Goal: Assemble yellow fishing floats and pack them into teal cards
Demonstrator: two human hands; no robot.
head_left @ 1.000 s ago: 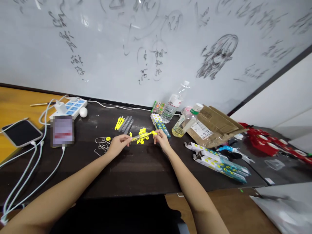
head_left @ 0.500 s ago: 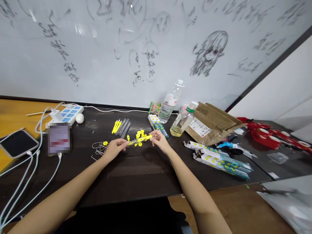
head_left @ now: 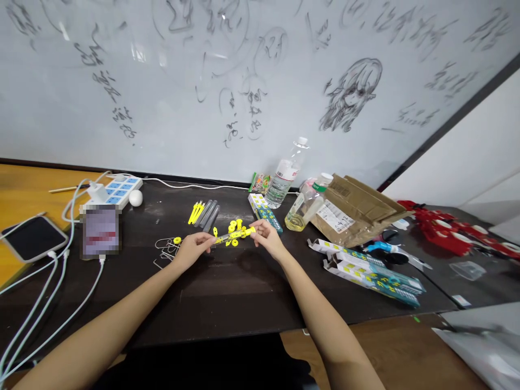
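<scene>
A slim clear tube (head_left: 225,238) with yellow plastic fittings spans my two hands above the dark table. My left hand (head_left: 193,250) pinches its left end between thumb and fingertips. At the right end, my right hand (head_left: 267,237) has thumb and fingers closed on a yellow end piece (head_left: 251,231). Just behind the tube lie small yellow plastic parts (head_left: 233,225), some overlapped by it. Several yellow sticks (head_left: 196,212) and grey, see-through tubes (head_left: 209,215) rest side by side farther back. Bent metal wires (head_left: 166,250) and a yellow ring (head_left: 177,240) are left of my left hand.
Behind my right hand are a patterned box (head_left: 265,213), a water bottle (head_left: 283,181) and a bottle with yellow liquid (head_left: 303,208). A cardboard package (head_left: 357,203) and opened boxes (head_left: 365,273) lie right. Leftward are a phone (head_left: 32,238), cables and a power strip (head_left: 124,189).
The whole view has shifted slightly, so things appear a little lower and farther right. Both hands keep their hold on the tube and its yellow end piece.
</scene>
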